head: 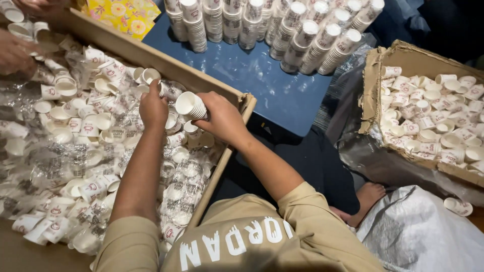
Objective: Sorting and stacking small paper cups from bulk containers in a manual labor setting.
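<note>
Fingers of right hand (pixel 222 118) clasp short cup stack (pixel 191 105), left hand (pixel 153 108) pinching loose cup (pixel 150 76); a slack grip could spill the stack.

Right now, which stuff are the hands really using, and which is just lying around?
In use:
- right hand holding a small stack of nested paper cups
- left hand reaching among loose paper cups
- big cardboard box that holds them

Lying about:
- tall cup stacks on the blue table
- torn cardboard box
- yellow flowered packet
- white sack

my right hand (pixel 222 118) grips a short stack of paper cups (pixel 191 105); my left hand (pixel 153 108) picks among loose cups (pixel 96 126) in the cardboard box (pixel 151 58).
</note>
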